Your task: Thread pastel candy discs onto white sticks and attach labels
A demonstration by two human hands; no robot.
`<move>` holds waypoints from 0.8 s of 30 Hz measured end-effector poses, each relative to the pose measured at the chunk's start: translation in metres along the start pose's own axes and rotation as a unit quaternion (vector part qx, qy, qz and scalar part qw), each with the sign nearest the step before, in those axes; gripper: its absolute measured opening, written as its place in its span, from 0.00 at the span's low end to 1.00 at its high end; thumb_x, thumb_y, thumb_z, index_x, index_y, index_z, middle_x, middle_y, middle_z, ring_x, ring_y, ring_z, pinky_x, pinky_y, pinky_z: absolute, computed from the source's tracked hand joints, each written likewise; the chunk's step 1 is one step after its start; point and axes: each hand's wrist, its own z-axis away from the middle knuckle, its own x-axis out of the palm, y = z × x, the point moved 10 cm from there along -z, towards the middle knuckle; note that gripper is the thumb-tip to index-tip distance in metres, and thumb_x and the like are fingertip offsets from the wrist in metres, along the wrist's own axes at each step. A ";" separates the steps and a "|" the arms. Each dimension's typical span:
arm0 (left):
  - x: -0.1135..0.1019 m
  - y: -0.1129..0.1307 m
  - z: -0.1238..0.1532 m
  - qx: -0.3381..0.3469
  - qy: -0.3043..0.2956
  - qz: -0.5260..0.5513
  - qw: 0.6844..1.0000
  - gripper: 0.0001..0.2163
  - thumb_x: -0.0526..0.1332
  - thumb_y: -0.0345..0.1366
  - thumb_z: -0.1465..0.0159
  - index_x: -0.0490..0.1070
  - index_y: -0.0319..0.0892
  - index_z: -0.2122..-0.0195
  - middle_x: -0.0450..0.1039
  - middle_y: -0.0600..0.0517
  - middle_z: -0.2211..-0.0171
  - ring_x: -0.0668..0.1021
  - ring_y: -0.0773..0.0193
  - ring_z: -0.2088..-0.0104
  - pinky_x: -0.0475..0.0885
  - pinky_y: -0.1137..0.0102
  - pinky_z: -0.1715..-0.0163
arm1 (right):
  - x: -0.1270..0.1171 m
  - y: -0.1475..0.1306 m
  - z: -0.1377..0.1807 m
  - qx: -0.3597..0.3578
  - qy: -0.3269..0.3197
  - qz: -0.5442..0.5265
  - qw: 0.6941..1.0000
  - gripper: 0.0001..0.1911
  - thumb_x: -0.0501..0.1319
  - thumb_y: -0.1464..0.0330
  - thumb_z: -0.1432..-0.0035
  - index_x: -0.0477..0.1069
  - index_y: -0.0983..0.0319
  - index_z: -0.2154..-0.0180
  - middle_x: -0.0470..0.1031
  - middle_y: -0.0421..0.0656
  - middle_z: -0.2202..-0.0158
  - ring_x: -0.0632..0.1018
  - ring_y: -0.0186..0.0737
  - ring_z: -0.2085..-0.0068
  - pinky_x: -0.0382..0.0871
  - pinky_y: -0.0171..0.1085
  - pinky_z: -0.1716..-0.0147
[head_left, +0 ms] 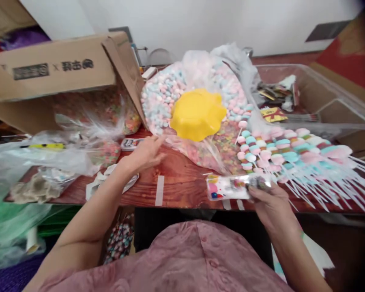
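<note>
My right hand (pixel 272 202) grips the end of a flat clear packet (pixel 231 187) with coloured prints on it, held over the table's front edge. My left hand (pixel 149 152) holds nothing; its fingers are stretched out above the wood, near the bag of pastel sweets. A yellow wavy-edged bowl (pixel 197 114) rests on bags of pink and blue marshmallows (pixel 161 95). Right of it lies a heap of marshmallow skewers (pixel 280 150) with white sticks (pixel 331 190) pointing towards the front right.
An opened cardboard box (pixel 57 67) with bagged sweets stands at the left. A clear plastic bin (pixel 319 101) holding packets is at the back right. Plastic bags and a yellow cutter (pixel 47 146) lie at the left. Tape strips (pixel 159 190) stick to the wooden table (pixel 182 182).
</note>
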 end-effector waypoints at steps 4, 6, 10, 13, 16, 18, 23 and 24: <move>0.074 0.088 0.028 0.068 -0.224 0.350 0.907 0.25 0.68 0.32 0.45 0.72 0.44 0.44 0.79 0.49 0.63 0.79 0.58 0.64 0.72 0.69 0.65 | 0.060 -0.001 0.004 0.007 -0.203 0.120 0.972 0.12 0.73 0.66 0.59 0.78 0.61 0.69 0.79 0.40 0.72 0.78 0.38 0.73 0.75 0.36 0.74; 0.106 0.106 0.034 0.056 -0.291 0.408 0.864 0.16 0.69 0.32 0.48 0.78 0.43 0.56 0.79 0.51 0.69 0.78 0.61 0.70 0.72 0.71 0.71 | 0.092 0.000 0.011 -0.003 -0.304 0.182 0.935 0.11 0.71 0.64 0.54 0.77 0.62 0.67 0.79 0.40 0.73 0.77 0.38 0.73 0.73 0.35 0.74; 0.150 0.077 0.036 -0.056 -0.323 0.471 0.819 0.06 0.70 0.35 0.48 0.79 0.38 0.71 0.76 0.52 0.76 0.74 0.68 0.78 0.68 0.73 0.74 | 0.110 -0.009 0.002 -0.091 -0.291 0.194 0.933 0.12 0.70 0.64 0.51 0.75 0.60 0.64 0.77 0.39 0.71 0.76 0.35 0.71 0.71 0.33 0.74; 0.146 0.038 0.034 -0.121 -0.162 0.568 0.798 0.11 0.74 0.38 0.52 0.79 0.36 0.71 0.77 0.51 0.74 0.75 0.68 0.75 0.70 0.72 0.69 | 0.091 -0.002 -0.001 -0.112 -0.221 0.120 0.961 0.23 0.70 0.66 0.52 0.70 0.56 0.52 0.78 0.42 0.59 0.78 0.36 0.67 0.72 0.32 0.75; 0.141 0.014 0.044 -0.153 0.027 0.638 0.754 0.14 0.76 0.40 0.55 0.79 0.37 0.71 0.78 0.51 0.74 0.77 0.67 0.73 0.71 0.71 0.66 | 0.083 0.024 0.014 -0.061 -0.226 0.091 0.968 0.32 0.70 0.66 0.51 0.65 0.54 0.44 0.77 0.45 0.53 0.79 0.38 0.63 0.73 0.32 0.75; 0.147 0.011 0.052 -0.165 0.108 0.673 0.713 0.14 0.76 0.39 0.55 0.79 0.38 0.71 0.79 0.52 0.73 0.77 0.66 0.72 0.72 0.70 0.65 | 0.087 0.039 0.029 -0.024 -0.243 0.099 0.965 0.34 0.70 0.65 0.51 0.64 0.56 0.42 0.77 0.46 0.53 0.78 0.37 0.66 0.73 0.33 0.76; 0.166 0.017 0.063 -0.177 0.179 0.705 0.663 0.12 0.76 0.38 0.54 0.79 0.39 0.72 0.80 0.53 0.71 0.78 0.70 0.72 0.73 0.74 0.66 | 0.086 0.054 0.031 0.019 -0.202 0.139 0.969 0.27 0.68 0.61 0.50 0.70 0.60 0.48 0.78 0.41 0.64 0.67 0.28 0.82 0.64 0.32 0.86; 0.167 0.017 0.064 -0.182 0.168 0.698 0.672 0.12 0.76 0.38 0.54 0.78 0.38 0.72 0.79 0.52 0.72 0.77 0.70 0.74 0.74 0.74 0.68 | 0.085 0.052 0.026 0.014 -0.195 0.154 0.968 0.24 0.68 0.61 0.50 0.71 0.61 0.51 0.78 0.39 0.68 0.65 0.28 0.83 0.62 0.32 0.86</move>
